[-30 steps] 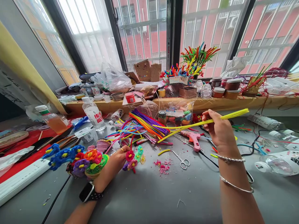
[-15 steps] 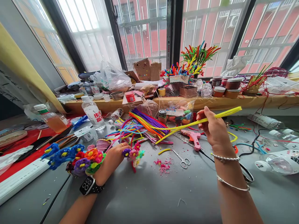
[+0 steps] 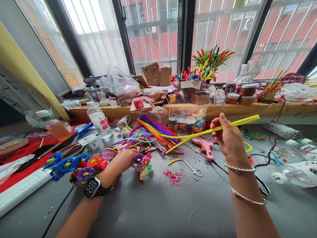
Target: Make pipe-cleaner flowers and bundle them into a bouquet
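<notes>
My right hand [image 3: 229,137] is raised at the right, closed around several long yellow pipe cleaners [image 3: 244,121]. Their far ends spread leftward to the loose pile of coloured pipe cleaners [image 3: 158,132]. My left hand [image 3: 125,162], with a black watch on its wrist, is closed at a small bunch of pipe-cleaner flowers [image 3: 144,162] in purple, pink and mint; its fingertips are hidden. Partly behind that wrist lies a larger bouquet of blue, red, orange and purple pipe-cleaner flowers [image 3: 74,167]. Small scissors [image 3: 195,171] and a short yellow piece [image 3: 174,161] lie between my hands.
A pink glue gun [image 3: 205,147] with a black cable lies beyond the scissors, near a metal ruler [image 3: 194,147]. Pink fluff scraps [image 3: 173,177] are on the table. Plastic bottles [image 3: 99,120] stand or lie at both sides. Jars and craft supplies crowd the windowsill [image 3: 158,109].
My left hand has turned over slightly, and the small flower bunch has tilted so its purple and pink blooms show more. My right hand, with the yellow pipe cleaners, has barely shifted right.
</notes>
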### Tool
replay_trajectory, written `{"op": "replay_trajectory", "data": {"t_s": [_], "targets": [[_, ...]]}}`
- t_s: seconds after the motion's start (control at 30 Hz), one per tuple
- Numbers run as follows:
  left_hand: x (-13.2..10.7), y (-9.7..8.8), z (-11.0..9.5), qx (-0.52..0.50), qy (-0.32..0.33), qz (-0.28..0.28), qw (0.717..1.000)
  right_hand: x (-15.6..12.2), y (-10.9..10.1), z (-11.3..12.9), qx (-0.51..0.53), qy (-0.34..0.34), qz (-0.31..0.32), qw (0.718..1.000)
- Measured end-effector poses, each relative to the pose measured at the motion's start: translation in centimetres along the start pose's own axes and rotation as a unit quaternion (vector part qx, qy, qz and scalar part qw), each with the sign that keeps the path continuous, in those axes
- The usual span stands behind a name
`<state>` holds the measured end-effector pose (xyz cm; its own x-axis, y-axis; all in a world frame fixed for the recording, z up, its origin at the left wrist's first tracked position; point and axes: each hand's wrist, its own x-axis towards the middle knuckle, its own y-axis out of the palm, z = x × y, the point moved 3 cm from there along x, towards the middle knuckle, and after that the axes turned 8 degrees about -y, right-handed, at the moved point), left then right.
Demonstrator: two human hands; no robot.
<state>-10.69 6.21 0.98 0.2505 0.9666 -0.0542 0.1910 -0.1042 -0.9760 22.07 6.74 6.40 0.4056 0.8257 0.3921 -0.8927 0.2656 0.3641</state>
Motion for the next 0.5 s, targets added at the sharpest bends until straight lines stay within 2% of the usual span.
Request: {"op": "replay_trajectory", "data": {"t_s": [0.1,0.23,0.37,0.5], "targets": [[0.3,-0.2,0.5,-0.009,-0.04,0.024,0.999,-0.1,0.1,0.0,0.0,0.008,-0.002,1.0],[0.6,0.0,0.9,0.013,-0.046,0.08,0.996,-0.2,0.2,0.0,0.004,0.008,-0.001,1.0],[1.1,0.5,1.5,0.1,-0.074,0.05,0.991,-0.2,0.2,0.1,-0.012,-0.004,-0.006,1.0],[1.6,1.1,2.0,0.106,-0.067,0.047,0.991,-0.1,0.2,-0.1,-0.019,-0.004,-0.004,1.0]]}}
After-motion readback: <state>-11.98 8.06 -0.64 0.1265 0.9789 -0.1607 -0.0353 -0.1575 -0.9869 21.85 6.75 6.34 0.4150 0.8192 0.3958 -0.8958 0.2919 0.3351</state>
